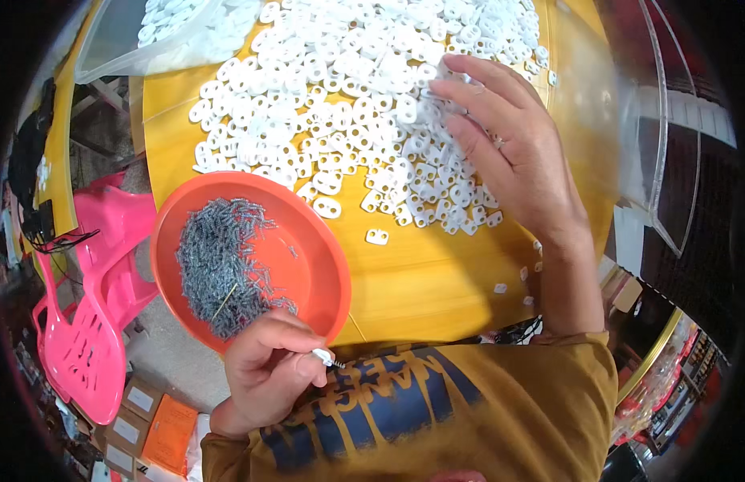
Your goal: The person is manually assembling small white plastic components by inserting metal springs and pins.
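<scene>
My left hand (276,365) is closed, with thumb and fingers pinching a small white plastic piece (322,355). Out of that piece sticks a dark, ridged screw (338,365), pointing right. The hand is just in front of a round orange-red bowl (312,265), which holds a heap of small grey screws (220,269). Over the right side of a wide spread of white two-holed plastic pieces (332,132), my right hand (509,132) is open with its fingers apart. Whether its fingertips touch any of the pieces below, I cannot tell.
The yellow table (420,293) has a few loose white pieces near its right front. A clear plastic bin (119,60) stands at the back left, with more white pieces by it. Left of the table are a pink plastic chair (87,353) and several cardboard boxes (123,430).
</scene>
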Motion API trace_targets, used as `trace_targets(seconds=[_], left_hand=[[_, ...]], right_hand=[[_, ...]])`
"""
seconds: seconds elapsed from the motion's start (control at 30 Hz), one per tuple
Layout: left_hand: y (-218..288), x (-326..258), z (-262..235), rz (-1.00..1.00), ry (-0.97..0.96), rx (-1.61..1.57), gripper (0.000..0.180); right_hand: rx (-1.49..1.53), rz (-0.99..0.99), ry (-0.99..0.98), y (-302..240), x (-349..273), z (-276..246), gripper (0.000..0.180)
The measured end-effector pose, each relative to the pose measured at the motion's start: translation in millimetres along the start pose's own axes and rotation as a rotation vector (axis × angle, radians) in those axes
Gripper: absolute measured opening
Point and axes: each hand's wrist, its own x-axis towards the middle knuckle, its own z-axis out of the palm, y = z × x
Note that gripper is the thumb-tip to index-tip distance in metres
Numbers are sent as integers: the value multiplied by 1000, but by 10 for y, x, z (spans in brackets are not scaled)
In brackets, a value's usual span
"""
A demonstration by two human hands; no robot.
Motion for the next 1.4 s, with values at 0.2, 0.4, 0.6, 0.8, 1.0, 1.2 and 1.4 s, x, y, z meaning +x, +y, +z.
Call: trace_targets(seconds=[0.2, 0.4, 0.6, 0.8, 1.0, 1.2, 1.4], left_hand=[[2, 53, 121, -20, 49, 46, 12], [-40, 105, 130, -45, 67, 19, 13], [-14, 127, 145, -65, 4, -44, 17], [14, 107, 101, -57, -1, -35, 19], [-7, 105, 46, -65, -17, -56, 19], [-17, 80, 40, -44, -12, -53, 17], [26, -7, 112, -76, 39, -18, 21]], right_hand=[[229, 85, 90, 130, -3, -37, 18], [264, 85, 220, 264, -16, -13, 15], [95, -46, 145, -12, 173, 31, 13], [-125, -53, 80, -65, 289, 90, 10], [-7, 44, 107, -32, 271, 97, 9], [242, 220, 157, -229, 212, -36, 12], [1018, 469, 135, -512, -63, -189, 16]])
